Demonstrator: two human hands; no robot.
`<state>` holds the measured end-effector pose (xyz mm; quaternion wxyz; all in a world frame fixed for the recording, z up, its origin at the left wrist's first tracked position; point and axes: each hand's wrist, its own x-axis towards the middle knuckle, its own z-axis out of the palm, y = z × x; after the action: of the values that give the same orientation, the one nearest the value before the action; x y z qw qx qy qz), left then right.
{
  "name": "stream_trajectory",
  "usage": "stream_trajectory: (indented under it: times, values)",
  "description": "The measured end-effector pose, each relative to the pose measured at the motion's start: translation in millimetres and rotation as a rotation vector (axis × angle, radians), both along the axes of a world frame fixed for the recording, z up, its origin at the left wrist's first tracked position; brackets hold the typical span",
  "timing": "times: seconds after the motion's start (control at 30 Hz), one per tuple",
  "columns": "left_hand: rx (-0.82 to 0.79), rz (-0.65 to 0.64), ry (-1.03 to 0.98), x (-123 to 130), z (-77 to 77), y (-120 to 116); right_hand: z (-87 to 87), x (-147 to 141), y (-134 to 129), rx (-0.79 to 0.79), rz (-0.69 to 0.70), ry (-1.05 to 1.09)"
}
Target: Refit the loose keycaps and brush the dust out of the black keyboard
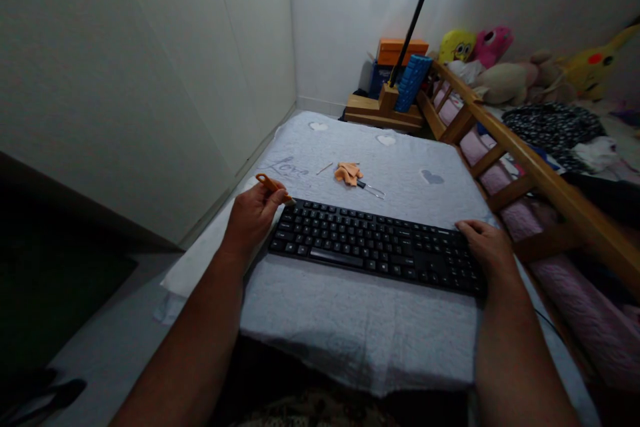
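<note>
A black keyboard (370, 240) lies on a table covered with a pale grey-blue cloth (360, 320). At its upper left corner, my left hand (256, 211) is closed round an orange-handled brush (269, 181), whose bristle end meets the keys there. My right hand (484, 248) holds the keyboard's right end, thumb and fingers at the edge. Beyond the keyboard lie a crumpled orange cloth (349, 173), a wire-looped tool with a dark handle (373, 191) and a thin stick (325, 168).
A wooden bed rail (505, 140) runs along the right, with plush toys (505, 80) behind it. Pale panels (200, 67) rise on the left. A wooden stand (385, 110) with a black pole, a blue roller (413, 83) and an orange box (400, 51) are at the back.
</note>
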<state>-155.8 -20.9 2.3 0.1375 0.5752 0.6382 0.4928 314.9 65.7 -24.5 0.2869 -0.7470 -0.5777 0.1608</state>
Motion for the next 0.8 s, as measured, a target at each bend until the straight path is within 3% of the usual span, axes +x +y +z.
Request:
stream_trajectory:
  times: [0.17,0.53,0.67,0.8]
  values:
    - [-0.026,-0.041,-0.022,1,1.0,-3,1.6,0,0,-0.031,-0.009,-0.017]
    - [-0.104,-0.094,-0.404,6,0.0,-4,2.6,-2,-1,-0.003,0.0,-0.016]
    - [-0.104,-0.098,-0.361,5,-6.1,0,3.2,-2,-1,0.003,-0.002,-0.022]
    - [-0.027,-0.02,-0.233,2,-6.8,2,4.6,-3,0,-0.012,-0.02,-0.026]
